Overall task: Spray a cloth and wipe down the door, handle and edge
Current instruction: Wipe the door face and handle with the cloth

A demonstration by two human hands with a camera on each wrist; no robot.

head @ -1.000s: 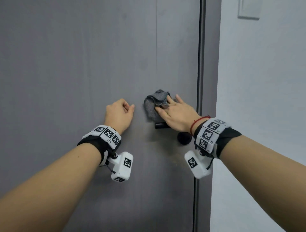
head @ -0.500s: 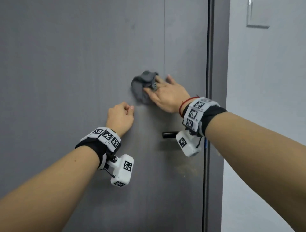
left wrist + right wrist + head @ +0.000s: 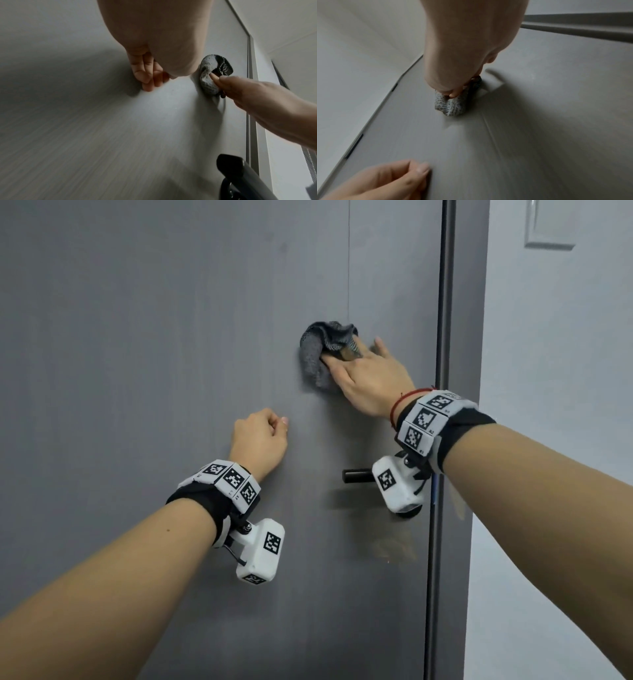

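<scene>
Right hand [image 3: 371,380] has its fingers [image 3: 352,352] stretched out fairly flat, tips tucked into the bunched grey cloth [image 3: 317,354] and pressing it against the door [image 3: 171,320]; thumb lies along the lower side of the wad, so it looks more pinned to the panel than properly gripped. Cloth sits above the black handle [image 3: 356,475], a little in from the door's edge [image 3: 442,337]. Left hand [image 3: 262,440] is curled into a loose fist holding nothing, knuckles resting on the door down and left of the cloth; seems to be just bracing.

Step in hand, I'd say, is wiping the flat face of the door; can't tell from here whether the handle and edge have been done. If not, the next move wants the cloth wrapped round the lever, which calls for a curled grip instead of this flat press; then pinched over the edge and run along it.
</scene>
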